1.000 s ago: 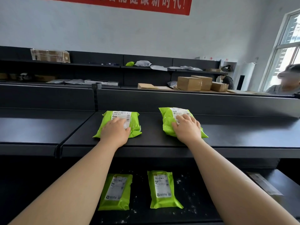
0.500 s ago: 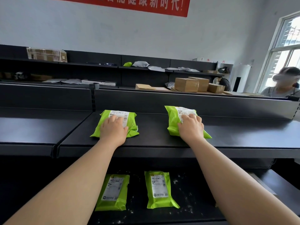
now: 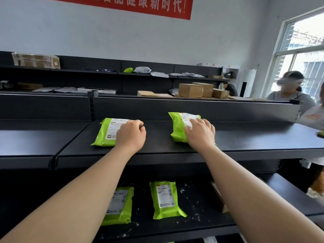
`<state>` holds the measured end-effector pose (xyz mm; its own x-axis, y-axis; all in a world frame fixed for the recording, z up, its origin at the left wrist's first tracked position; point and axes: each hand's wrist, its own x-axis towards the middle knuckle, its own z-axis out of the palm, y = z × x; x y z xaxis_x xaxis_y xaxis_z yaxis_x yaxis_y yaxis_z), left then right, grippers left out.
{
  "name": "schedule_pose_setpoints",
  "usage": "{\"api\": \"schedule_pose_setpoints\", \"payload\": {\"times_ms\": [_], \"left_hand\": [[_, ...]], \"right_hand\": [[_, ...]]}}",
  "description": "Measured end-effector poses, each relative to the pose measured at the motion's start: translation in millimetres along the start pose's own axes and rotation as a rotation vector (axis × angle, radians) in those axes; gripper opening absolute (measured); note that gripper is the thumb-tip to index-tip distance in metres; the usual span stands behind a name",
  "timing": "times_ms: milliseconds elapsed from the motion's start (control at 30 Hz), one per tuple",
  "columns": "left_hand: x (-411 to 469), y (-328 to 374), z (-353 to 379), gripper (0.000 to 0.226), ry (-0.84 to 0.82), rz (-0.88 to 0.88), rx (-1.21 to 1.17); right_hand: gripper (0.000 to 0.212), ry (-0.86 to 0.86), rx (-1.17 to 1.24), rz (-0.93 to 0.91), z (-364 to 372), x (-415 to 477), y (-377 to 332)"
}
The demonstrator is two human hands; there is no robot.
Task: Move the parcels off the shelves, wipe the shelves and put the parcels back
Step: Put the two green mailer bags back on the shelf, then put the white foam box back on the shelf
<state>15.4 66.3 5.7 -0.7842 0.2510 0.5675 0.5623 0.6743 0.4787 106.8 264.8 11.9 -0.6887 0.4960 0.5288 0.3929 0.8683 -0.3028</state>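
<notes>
**A:** What has changed in the last second?

**B:** The left hand (image 3: 130, 135) has slid from the middle of the left parcel (image 3: 107, 133) to its right end. Its fingers lay flat before and now curl over the far edge there. The right hand (image 3: 199, 135) has stayed on the right parcel (image 3: 179, 128).

**A:** Start with what lies nearest.

**B:** Both bare forearms reach forward over the lower shelf (image 3: 198, 221), which is black and sprinkled with white specks. Two green parcels lie flat on it with their labels up. The lower left parcel (image 3: 120, 206) is partly hidden by the left forearm. The lower right parcel (image 3: 164, 199) lies just to its right, not touching it.

**A:** And above that?

**B:** On the black upper shelf (image 3: 254, 137) the left parcel lies flat, and the left hand grips its right end. The right parcel sits well apart to the right, reaching back toward the rear panel. The right hand rests on it with its fingers spread and only slightly bent, covering part of the label.

**A:** Farther off?

**B:** Beyond the rear panel, brown cardboard boxes (image 3: 191, 90) stand on another shelf. Grey mailers (image 3: 142, 69) lie on a high shelf by the wall, under a red banner (image 3: 122, 4). At far right a person (image 3: 289, 95) stands before a window (image 3: 308, 50).
</notes>
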Motion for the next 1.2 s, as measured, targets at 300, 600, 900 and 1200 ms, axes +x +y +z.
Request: {"api": "schedule_pose_setpoints", "payload": {"times_ms": [300,600,900,1200], "left_hand": [[-44,86,32,0.018,-0.124,0.167,-0.285],[-111,193,89,0.014,-0.327,0.287,-0.407],[-219,351,151,0.014,-0.577,0.451,-0.542],[-350,516,202,0.017,-0.773,0.564,-0.666]], "right_hand": [[0.040,0.081,0.095,0.128,-40,-53,57],[0.044,0.079,0.076,0.390,-105,-135,174],[0.037,0.142,0.023,0.665,-198,-242,326],[0.038,0.209,-0.065,0.877,-292,-351,470]]}}
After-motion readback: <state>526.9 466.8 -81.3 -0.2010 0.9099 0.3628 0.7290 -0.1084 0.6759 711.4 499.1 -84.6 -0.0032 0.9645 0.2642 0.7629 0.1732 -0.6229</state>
